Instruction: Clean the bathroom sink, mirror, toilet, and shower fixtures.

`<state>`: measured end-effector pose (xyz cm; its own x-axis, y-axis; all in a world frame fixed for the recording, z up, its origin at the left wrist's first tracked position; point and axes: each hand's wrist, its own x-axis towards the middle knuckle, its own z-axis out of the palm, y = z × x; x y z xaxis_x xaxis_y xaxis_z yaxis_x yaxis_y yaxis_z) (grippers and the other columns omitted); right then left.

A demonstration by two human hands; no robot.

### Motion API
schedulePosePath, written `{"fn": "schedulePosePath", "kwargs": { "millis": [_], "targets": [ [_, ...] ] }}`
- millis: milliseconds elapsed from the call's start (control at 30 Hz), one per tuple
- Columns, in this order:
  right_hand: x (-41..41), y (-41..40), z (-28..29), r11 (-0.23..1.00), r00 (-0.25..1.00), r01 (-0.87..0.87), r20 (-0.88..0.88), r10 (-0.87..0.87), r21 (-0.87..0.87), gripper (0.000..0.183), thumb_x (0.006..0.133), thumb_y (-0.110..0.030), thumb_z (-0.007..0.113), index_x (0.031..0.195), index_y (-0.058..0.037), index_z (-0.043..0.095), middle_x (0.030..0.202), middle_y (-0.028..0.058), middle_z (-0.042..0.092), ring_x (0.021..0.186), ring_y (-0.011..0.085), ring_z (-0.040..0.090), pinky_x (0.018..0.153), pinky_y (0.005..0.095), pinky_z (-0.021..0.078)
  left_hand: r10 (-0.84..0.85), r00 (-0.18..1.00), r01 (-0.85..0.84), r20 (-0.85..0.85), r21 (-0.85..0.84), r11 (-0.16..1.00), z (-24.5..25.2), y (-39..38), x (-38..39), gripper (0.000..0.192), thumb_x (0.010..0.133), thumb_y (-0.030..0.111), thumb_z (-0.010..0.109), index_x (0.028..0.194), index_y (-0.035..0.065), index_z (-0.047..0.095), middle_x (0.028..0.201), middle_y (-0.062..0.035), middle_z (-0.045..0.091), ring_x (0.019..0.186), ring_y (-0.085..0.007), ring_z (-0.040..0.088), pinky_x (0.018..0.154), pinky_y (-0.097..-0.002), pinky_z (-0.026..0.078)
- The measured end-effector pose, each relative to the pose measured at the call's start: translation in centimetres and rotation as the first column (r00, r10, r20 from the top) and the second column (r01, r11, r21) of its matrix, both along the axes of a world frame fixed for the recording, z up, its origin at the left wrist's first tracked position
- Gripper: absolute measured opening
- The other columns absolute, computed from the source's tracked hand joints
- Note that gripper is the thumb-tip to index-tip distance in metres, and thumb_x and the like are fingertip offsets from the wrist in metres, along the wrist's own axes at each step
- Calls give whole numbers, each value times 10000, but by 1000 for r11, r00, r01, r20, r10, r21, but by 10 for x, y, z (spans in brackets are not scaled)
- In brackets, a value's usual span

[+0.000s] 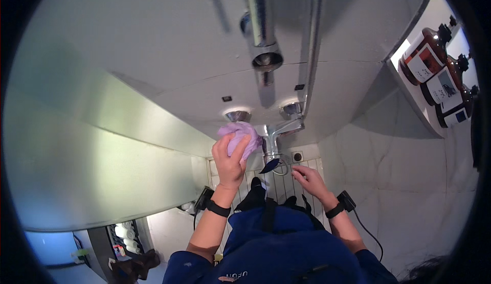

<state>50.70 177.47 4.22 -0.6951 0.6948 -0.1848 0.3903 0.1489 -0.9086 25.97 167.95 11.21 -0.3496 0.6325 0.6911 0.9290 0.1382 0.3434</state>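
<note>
My left hand [230,161] grips a crumpled purple cloth [241,138] and presses it against the left side of a chrome shower mixer [271,142]. The cloth hides the mixer's left end. A round chrome wall flange [238,115] shows just above the cloth. My right hand [310,178] is held low, to the right of the mixer's lever, touching nothing that I can see; its fingers are slightly bent and apart. Between the hands hangs a looped hose [282,170] below the mixer.
A chrome shower rail [314,46] and a holder [267,57] stand out from the wall above. On the right, brown pump bottles [422,59] line a corner shelf [416,103]. A frosted glass panel [145,169] borders the left side. Below is a slatted floor [282,186].
</note>
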Motion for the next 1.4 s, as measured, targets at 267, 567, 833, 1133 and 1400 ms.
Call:
{"fn": "schedulePosePath", "kwargs": {
  "millis": [267, 567, 833, 1133, 1400],
  "targets": [
    [19, -3, -14, 991, 991, -94, 101, 85, 91, 294, 877, -287, 551, 1033, -50, 628, 962, 156, 642, 859, 339, 606, 734, 382, 483, 83, 933, -8, 349, -213, 977, -34, -55, -10, 547, 642, -19, 623, 1159, 158, 608, 1190, -149, 468, 1069, -349, 470, 917, -413, 391],
    [57, -16, -41, 951, 961, -225, 209, 180, 214, 319, 875, -293, 545, 1024, -20, 619, 940, 180, 634, 854, 340, 608, 727, 384, 479, -28, 999, 30, -41, 72, 997, -32, 2, 6, 623, 574, -61, 606, 1142, 193, 611, 1190, -119, 466, 1068, -337, 440, 929, -428, 367],
    [94, 0, -54, 990, 992, -9, 127, -9, 138, 311, 866, -300, 545, 1006, -37, 634, 930, 174, 639, 854, 334, 614, 726, 372, 489, 131, 560, -157, 818, -50, 986, -152, -117, -5, 393, 689, 14, 548, 1076, 20, 617, 1113, -193, 579, 1121, -312, 500, 989, -375, 350],
    [93, -5, -50, 983, 967, -169, 206, 151, 72, 300, 868, -260, 558, 1001, 0, 624, 917, 165, 648, 854, 300, 622, 767, 337, 478, -90, 996, 84, -19, -195, 977, 20, -13, 95, 564, 575, 6, 688, 1092, 227, 653, 1203, -135, 470, 1105, -358, 452, 918, -420, 399],
    [93, -1, -46, 992, 990, -124, 63, 122, 30, 306, 869, -265, 560, 1022, -7, 620, 940, 175, 641, 873, 300, 619, 761, 349, 478, -171, 985, 172, -24, 33, 985, -57, -17, 78, 479, 611, 51, 677, 1029, 284, 677, 1095, -73, 528, 1001, -318, 503, 847, -414, 420]
  ]
}}
